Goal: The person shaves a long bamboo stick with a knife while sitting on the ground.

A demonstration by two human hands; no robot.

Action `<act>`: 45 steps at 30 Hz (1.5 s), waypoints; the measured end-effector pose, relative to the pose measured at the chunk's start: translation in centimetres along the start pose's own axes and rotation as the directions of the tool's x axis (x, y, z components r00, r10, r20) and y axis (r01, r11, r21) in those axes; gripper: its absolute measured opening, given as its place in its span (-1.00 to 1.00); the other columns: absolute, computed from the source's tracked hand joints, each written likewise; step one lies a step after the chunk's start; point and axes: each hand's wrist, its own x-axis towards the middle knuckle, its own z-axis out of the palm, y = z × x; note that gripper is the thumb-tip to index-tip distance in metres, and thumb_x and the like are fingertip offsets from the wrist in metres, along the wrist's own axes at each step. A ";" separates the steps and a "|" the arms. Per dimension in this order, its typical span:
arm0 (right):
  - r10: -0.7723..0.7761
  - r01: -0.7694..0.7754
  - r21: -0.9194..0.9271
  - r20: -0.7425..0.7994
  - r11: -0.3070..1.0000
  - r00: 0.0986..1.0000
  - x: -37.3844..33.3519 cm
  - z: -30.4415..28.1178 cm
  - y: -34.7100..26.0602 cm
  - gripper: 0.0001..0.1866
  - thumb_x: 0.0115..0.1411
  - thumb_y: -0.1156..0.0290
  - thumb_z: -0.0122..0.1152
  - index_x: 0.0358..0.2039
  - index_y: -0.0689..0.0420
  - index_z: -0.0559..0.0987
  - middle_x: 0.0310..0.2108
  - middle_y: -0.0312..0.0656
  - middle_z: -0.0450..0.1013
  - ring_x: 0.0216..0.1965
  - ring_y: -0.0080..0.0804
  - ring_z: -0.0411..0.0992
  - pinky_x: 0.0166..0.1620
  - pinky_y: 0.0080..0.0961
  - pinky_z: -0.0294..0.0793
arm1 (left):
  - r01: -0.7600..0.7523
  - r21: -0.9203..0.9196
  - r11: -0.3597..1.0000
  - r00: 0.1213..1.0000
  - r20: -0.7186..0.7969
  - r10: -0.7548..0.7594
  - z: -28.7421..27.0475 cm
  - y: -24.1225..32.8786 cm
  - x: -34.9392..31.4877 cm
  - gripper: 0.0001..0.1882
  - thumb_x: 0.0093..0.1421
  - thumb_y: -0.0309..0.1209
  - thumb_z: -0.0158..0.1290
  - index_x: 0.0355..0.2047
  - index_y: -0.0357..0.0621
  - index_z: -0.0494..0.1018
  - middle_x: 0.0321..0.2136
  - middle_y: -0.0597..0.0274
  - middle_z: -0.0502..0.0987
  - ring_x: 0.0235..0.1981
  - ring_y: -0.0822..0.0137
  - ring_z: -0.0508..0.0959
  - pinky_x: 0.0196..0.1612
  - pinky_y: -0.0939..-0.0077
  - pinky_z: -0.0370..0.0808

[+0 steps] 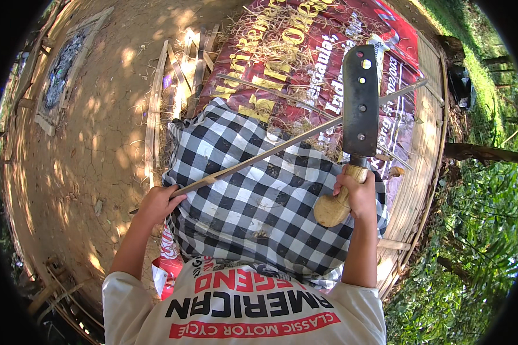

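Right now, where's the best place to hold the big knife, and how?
Probably the wooden handle, coming from the picture's lower side: the right hand wraps it there, the wide blade points away, and the handle ends fat and rounded.

My cleaver blade is dark, dull metal, its handle smooth pale wood; my long strip looks like split bamboo. The checked cloth before me is matt, the red banner glossy, plastic-like.

A pale, slatted bamboo platform runs down the frame's right; on it, at upper centre, lies a dark red printed banner — strewn with curly, straw-coloured shavings.
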 end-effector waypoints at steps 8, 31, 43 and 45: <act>0.098 -0.108 0.129 0.087 0.986 0.991 0.1 -2.6 0.0 -0.86 -0.09 0.65 0.15 -0.45 0.32 0.44 -0.66 -0.13 0.39 -0.68 -0.38 0.38 -0.56 -0.48 0.36 | 0.028 -0.007 1.000 0.997 0.076 -0.027 -0.8 -0.2 0.9 -0.63 0.18 -0.10 0.12 -0.36 -0.21 0.49 -0.65 -0.10 0.47 -0.55 -0.11 0.51 -0.49 0.13 0.41; 0.192 -0.196 0.012 0.147 0.981 0.970 -1.0 -0.3 0.6 -0.89 -0.09 0.63 0.15 -0.47 0.32 0.46 -0.62 -0.15 0.41 -0.63 -0.40 0.42 -0.51 -0.48 0.41 | -0.085 0.095 0.992 0.992 -0.090 0.094 1.0 -2.2 0.4 -0.65 0.16 -0.14 0.16 -0.42 -0.22 0.45 -0.70 -0.07 0.44 -0.63 -0.08 0.50 -0.56 0.17 0.39; 0.201 -0.202 -0.010 0.167 0.979 0.965 -0.8 -0.8 0.7 -0.81 -0.14 0.65 0.18 -0.44 0.32 0.44 -0.64 -0.14 0.39 -0.66 -0.37 0.40 -0.54 -0.46 0.40 | -0.087 0.086 0.992 0.992 -0.078 0.094 0.9 -2.7 0.7 -0.62 0.15 -0.11 0.16 -0.41 -0.23 0.46 -0.72 -0.04 0.44 -0.64 -0.06 0.50 -0.58 0.19 0.40; 0.137 -0.138 -0.006 0.165 0.990 0.977 -0.8 -1.7 0.0 -0.83 -0.15 0.64 0.13 -0.45 0.31 0.44 -0.65 -0.15 0.38 -0.68 -0.40 0.38 -0.57 -0.51 0.38 | -0.075 0.130 0.989 0.995 -0.062 0.084 0.8 -1.8 0.8 -0.62 0.15 -0.11 0.16 -0.42 -0.23 0.45 -0.72 -0.04 0.44 -0.65 -0.07 0.49 -0.58 0.18 0.38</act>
